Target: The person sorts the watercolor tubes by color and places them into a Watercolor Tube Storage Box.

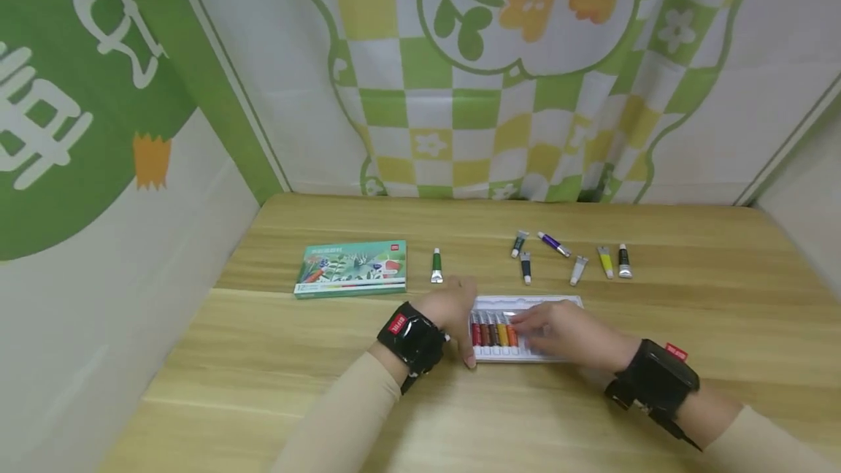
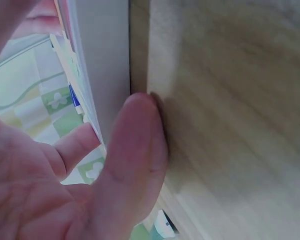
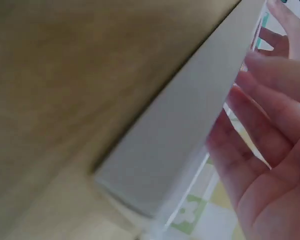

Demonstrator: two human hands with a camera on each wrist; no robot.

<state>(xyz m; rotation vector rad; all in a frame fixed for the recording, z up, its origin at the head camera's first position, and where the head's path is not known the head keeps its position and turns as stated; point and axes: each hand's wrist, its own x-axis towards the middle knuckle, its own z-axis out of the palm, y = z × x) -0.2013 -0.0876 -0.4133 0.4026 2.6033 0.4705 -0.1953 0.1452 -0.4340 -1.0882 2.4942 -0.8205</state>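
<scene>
In the head view a white tray (image 1: 525,303) holds a row of small paint tubes, red, brown, yellow and orange. My left hand (image 1: 453,310) grips the tray's left end, with its thumb along the front corner and fingers toward the back. The left wrist view shows that thumb (image 2: 135,150) against the tray's pale side wall (image 2: 107,60). My right hand (image 1: 571,331) reaches over the tray's right half, its fingertips pinching at the orange paint tube (image 1: 512,336). In the right wrist view its fingers (image 3: 260,120) curve over the tray's side wall (image 3: 165,130).
A green illustrated paint box (image 1: 351,270) lies at the left, with a green tube (image 1: 436,266) to its right. Behind the tray lie several loose tubes, including a purple one (image 1: 554,244), a yellow one (image 1: 605,262) and a black one (image 1: 624,261). A patterned curtain (image 1: 453,122) hangs behind the table.
</scene>
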